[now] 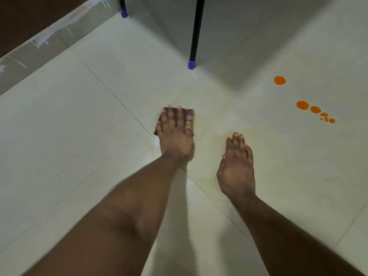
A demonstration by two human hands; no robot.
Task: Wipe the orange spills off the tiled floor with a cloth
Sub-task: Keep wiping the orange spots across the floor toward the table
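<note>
Head view: black table legs (196,32) beyond cloth (189,118); orange spills (302,105) right.

On the tiled floor (83,116), the left hand (175,134) lay flat on top of a cloth (190,118), with the right hand (237,166) spread on the bare tiles just to its right and slightly nearer the camera. Spills (302,105) sat well apart to the far right. Two furniture legs (196,34) stood behind the hands, one farther back and to the left.
</note>
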